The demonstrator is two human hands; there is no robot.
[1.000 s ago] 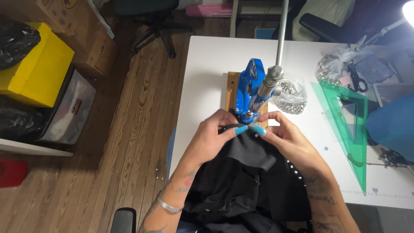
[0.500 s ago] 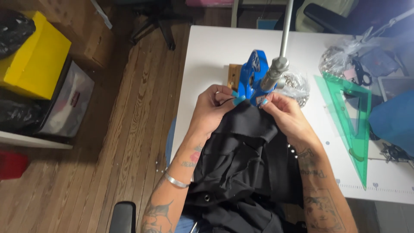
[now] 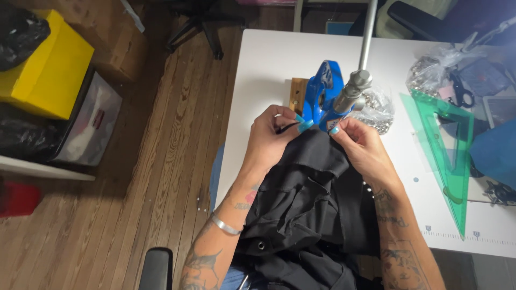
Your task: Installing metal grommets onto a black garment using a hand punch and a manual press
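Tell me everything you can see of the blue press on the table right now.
The blue hand press stands upright on a small wooden base on the white table. Its frame looks like painted cast metal, with a grey metal head and a long bare metal lever rising out of view. The black garment is bunched at its front; the left hand and right hand pinch the fabric edge beside the frame. A clear bag of metal snaps lies behind it.
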